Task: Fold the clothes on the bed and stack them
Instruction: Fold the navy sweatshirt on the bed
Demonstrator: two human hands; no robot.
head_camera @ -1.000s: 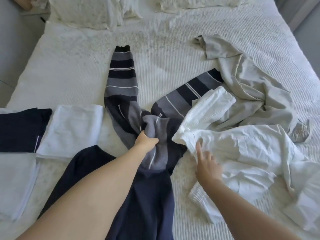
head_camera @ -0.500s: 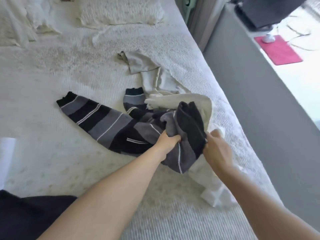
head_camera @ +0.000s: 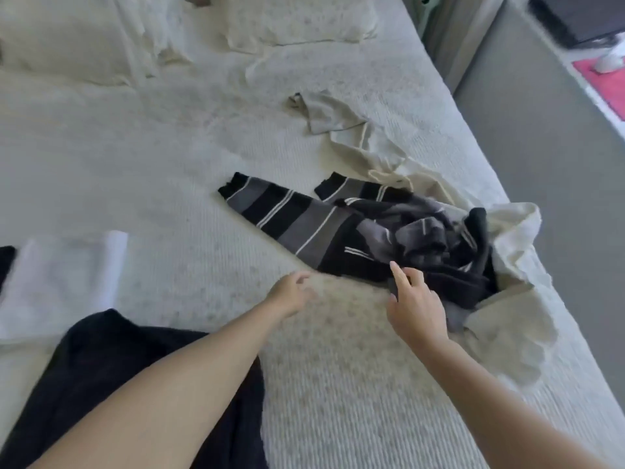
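While there's no basket or box anywhere, the bed point(head_camera: 142, 157) is basically what holds everything: the striped sweater point(head_camera: 378, 242) sits bunched up toward its right edge, lying partly on a white garment point(head_camera: 507, 265). One sleeve runs long-ways up and to the left, cuff pointing at the pillows point(head_camera: 297, 18). Left hand point(head_camera: 292, 292) hovers loose, fingers relaxed, holding nothing. Right hand point(head_camera: 414, 304) is spread out with a finger up, right at the sweater's near hem, not gripping. A dark garment point(head_camera: 111, 374) lies under the left arm.
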